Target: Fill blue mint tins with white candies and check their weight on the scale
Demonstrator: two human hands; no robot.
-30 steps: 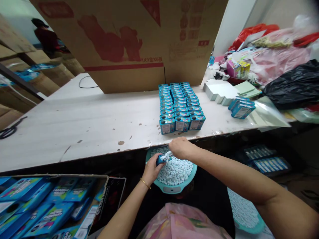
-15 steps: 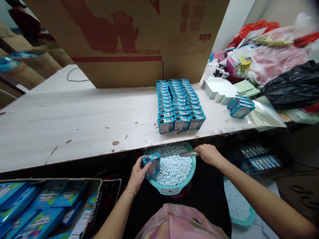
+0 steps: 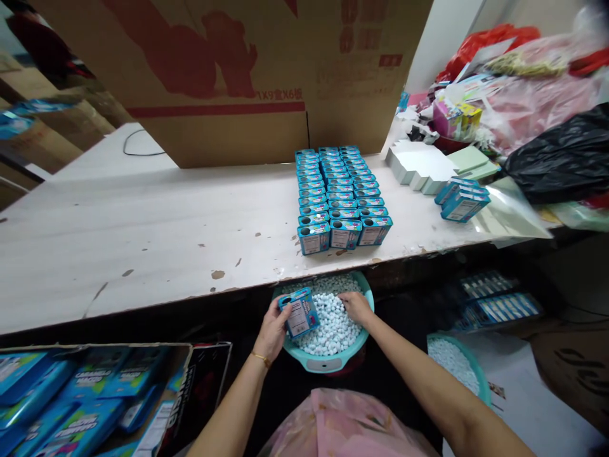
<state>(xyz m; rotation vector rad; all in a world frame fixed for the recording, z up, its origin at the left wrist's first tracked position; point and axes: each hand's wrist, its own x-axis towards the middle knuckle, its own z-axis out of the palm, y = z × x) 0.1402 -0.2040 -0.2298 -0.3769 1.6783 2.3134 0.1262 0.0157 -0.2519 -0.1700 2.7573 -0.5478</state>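
Note:
My left hand (image 3: 275,331) grips a small blue printed box (image 3: 301,313), tilted over the left part of a turquoise bowl (image 3: 328,363). Small pale-blue pellets (image 3: 333,339) fill this bowl below the table edge. My right hand (image 3: 356,308) is closed and low over the bowl's right side, its fingertips at the pellets. The metal scoop it held a moment ago is hidden, seemingly sunk among them. On the table, straight ahead, similar blue boxes (image 3: 337,203) stand packed in three columns.
A large cardboard carton (image 3: 247,136) stands at the table's back. More blue boxes (image 3: 461,200), white card stacks (image 3: 419,166) and plastic bags (image 3: 552,152) lie right. An open carton of blue packs (image 3: 80,400) sits lower left, a second pellet bowl (image 3: 480,381) lower right.
My right hand has moved left and down into the bowl, and the scoop has gone out of sight. My left hand has turned the box so its printed side faces me more.

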